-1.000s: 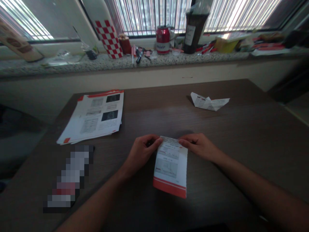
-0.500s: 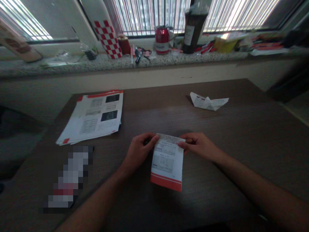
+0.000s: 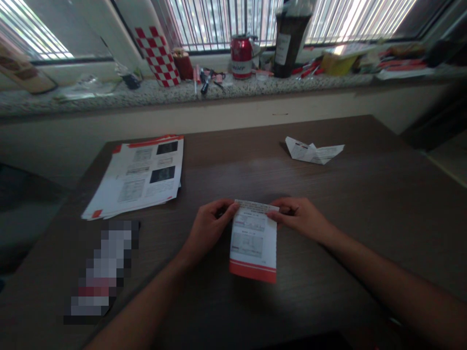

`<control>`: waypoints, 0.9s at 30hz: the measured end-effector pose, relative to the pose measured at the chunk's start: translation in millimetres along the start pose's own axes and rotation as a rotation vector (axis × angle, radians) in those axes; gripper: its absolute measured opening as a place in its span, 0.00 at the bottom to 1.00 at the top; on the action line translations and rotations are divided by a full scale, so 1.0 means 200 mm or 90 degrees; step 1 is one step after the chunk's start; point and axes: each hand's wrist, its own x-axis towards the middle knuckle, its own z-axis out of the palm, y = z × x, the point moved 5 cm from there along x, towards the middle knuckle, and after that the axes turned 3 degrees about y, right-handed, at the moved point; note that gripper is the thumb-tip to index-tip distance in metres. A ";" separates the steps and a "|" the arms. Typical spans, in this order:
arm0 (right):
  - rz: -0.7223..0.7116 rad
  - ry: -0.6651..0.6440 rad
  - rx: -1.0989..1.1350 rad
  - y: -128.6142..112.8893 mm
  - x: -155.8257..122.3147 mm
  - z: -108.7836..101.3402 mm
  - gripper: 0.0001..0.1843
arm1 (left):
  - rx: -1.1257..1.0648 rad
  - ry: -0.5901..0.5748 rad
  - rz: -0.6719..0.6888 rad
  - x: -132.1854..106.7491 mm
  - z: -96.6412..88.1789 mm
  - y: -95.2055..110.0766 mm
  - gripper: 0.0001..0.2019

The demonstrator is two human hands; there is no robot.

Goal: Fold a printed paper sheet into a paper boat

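Note:
A folded sheet of printed paper (image 3: pixel 253 243), white with a red band along its near edge, is held up between my two hands over the table. My left hand (image 3: pixel 209 226) pinches its far left corner between thumb and fingers. At the far right corner my right hand (image 3: pixel 301 218) grips it the same way, thumb on top. The fingers under the paper are partly hidden. Farther back on the right lies a folded paper boat (image 3: pixel 314 152), printed with text.
A stack of printed sheets (image 3: pixel 136 182) lies at the back left of the dark wooden table (image 3: pixel 226 155). Nearer is a pixelated oblong object (image 3: pixel 104 270). The granite windowsill (image 3: pixel 146 99) carries a red can (image 3: pixel 241 56), a dark cup (image 3: pixel 291 41) and a red-checked container (image 3: pixel 160 58).
The paper's near edge has risen slightly and swung a little to the right. Both hands keep their grip. The whole view has shifted slightly.

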 end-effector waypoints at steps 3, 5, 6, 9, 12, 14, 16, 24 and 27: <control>0.000 0.005 -0.009 0.00 0.00 0.00 0.12 | -0.002 -0.001 -0.001 0.00 0.00 0.00 0.14; 0.000 0.007 -0.009 -0.01 0.00 0.00 0.12 | -0.002 -0.005 -0.002 0.00 0.00 0.00 0.14; -0.001 0.007 -0.010 -0.01 0.00 -0.01 0.12 | -0.002 -0.004 -0.003 0.00 0.00 0.00 0.14; -0.004 0.013 -0.014 -0.02 0.00 -0.01 0.12 | 0.003 -0.003 -0.006 0.00 0.00 0.01 0.15; -0.004 0.014 -0.017 -0.01 0.00 -0.01 0.12 | 0.009 -0.001 -0.003 0.00 0.00 0.01 0.16; -0.005 0.010 -0.017 -0.01 0.00 -0.01 0.12 | 0.008 -0.004 -0.002 0.00 0.00 0.00 0.15; -0.009 0.004 -0.013 -0.01 0.00 0.00 0.12 | 0.008 -0.009 -0.003 0.00 0.00 0.00 0.15; -0.007 -0.003 0.020 -0.01 0.00 0.00 0.12 | 0.010 0.003 0.008 0.00 -0.01 0.00 0.14; -0.003 -0.012 0.039 0.00 0.00 0.01 0.14 | 0.015 0.013 0.012 -0.01 -0.01 0.02 0.14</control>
